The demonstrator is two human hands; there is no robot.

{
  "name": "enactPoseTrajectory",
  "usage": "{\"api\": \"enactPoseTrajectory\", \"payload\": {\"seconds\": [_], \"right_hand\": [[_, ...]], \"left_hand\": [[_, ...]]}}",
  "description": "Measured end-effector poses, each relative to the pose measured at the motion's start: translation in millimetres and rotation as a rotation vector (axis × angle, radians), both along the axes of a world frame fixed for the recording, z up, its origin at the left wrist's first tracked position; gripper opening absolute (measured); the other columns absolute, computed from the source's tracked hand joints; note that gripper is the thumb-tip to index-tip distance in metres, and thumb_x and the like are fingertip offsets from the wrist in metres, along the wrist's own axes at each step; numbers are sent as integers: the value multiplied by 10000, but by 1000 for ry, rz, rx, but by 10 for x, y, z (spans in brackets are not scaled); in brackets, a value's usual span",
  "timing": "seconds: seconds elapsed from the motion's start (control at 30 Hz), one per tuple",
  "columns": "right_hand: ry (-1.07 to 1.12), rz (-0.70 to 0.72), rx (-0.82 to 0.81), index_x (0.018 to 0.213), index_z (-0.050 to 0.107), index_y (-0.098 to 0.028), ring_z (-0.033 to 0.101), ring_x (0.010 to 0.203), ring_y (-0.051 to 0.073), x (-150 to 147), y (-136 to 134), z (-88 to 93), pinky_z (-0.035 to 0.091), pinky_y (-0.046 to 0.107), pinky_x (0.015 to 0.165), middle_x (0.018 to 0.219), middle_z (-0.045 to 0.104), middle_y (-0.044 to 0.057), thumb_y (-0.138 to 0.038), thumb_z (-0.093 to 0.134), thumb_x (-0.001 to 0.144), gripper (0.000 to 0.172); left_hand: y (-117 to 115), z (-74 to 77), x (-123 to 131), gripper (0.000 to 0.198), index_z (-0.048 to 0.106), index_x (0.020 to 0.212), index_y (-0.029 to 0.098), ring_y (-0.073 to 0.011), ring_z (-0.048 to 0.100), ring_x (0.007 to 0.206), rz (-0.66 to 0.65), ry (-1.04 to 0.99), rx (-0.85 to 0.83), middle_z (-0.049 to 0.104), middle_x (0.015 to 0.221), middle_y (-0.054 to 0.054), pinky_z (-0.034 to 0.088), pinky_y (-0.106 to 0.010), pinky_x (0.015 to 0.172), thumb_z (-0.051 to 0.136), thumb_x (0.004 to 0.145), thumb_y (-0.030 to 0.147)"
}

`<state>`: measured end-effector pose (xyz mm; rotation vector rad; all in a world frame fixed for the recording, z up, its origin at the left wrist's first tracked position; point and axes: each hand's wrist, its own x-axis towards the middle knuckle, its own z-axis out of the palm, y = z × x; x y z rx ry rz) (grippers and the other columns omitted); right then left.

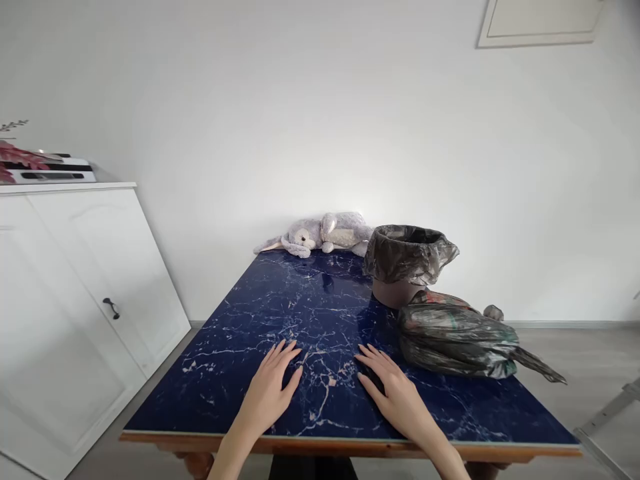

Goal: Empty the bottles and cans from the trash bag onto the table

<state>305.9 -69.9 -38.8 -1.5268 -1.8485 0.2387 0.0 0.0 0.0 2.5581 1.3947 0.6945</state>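
Observation:
My left hand (273,387) lies flat on the dark blue marbled table top (260,313), fingers stretched and slightly apart, holding nothing. My right hand (393,387) rests palm down on the same surface, fingers extended, empty as well. Just right of my right hand lies a filled, tied dark plastic bag (457,337). Behind the bag stands a small brown bin (407,265) lined with a dark plastic bag.
A grey plush toy (320,235) lies at the table's far edge against the white wall. A white cabinet (75,300) with a dark handle stands to the left, with a device and red leaves on top. Grey floor shows to the right.

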Motion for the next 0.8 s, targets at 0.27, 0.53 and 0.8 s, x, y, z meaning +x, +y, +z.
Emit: {"api": "enactPoseTrajectory", "payload": {"seconds": [0.27, 0.53, 0.8], "right_hand": [[-13, 1, -52, 1467, 660, -266, 432, 1557, 292, -3, -16, -8, 346, 582, 1301, 1616, 550, 56, -449, 464, 1102, 453], [67, 116, -142, 1480, 650, -317, 488, 1521, 292, 130, -315, 232, 415, 504, 1267, 1609, 561, 23, -492, 484, 1090, 458], [192, -485, 353, 1319, 702, -343, 689, 1275, 349, 1049, -1042, 700, 549, 517, 1084, 1358, 738, 76, -564, 563, 1010, 404]], "left_hand": [[-42, 53, 6, 458, 616, 1494, 326, -339, 399, 1576, 10, -7, -50, 543, 1634, -24, 403, -618, 1266, 465, 1107, 518], [-24, 10, -6, 453, 603, 1508, 345, -328, 395, 1581, -9, -1, -38, 545, 1634, -11, 398, -598, 1275, 472, 1108, 512], [-35, 42, 8, 456, 608, 1502, 340, -326, 391, 1583, -8, -7, -45, 536, 1640, -9, 380, -607, 1282, 458, 1109, 517]]}}
